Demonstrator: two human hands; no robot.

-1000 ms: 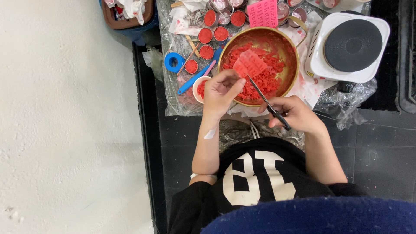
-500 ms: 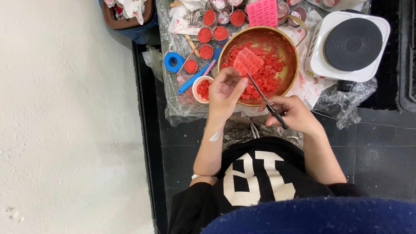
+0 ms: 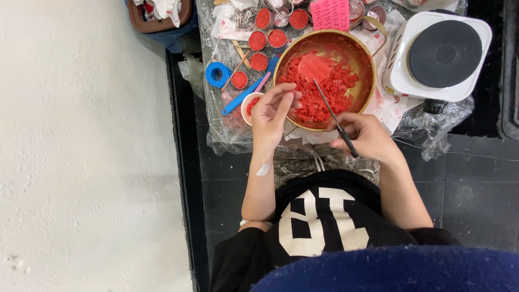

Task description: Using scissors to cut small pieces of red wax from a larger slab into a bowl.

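Observation:
A brass-coloured bowl (image 3: 367, 54) holds chopped red wax-like pieces (image 3: 335, 89) and one larger red slab (image 3: 315, 66). My left hand (image 3: 273, 116) rests at the bowl's near left rim, fingers curled over the red pieces, beside a small white cup (image 3: 247, 105) with red filling. My right hand (image 3: 365, 135) grips a slim metal tool (image 3: 330, 111), either scissors or a knife, whose tip reaches into the red pieces.
Several small round tins of red filling (image 3: 259, 40) stand left of the bowl, with a blue tape roll (image 3: 217, 74), a blue spatula (image 3: 240, 97) and a pink mould (image 3: 331, 13). A white single hotplate (image 3: 440, 51) sits at the right. Clear plastic sheet (image 3: 227, 135) covers the table.
The larger red slab, earlier lifted near my left hand, now lies farther back in the bowl. My left hand has dropped to the bowl's near rim. The tool tip has moved slightly.

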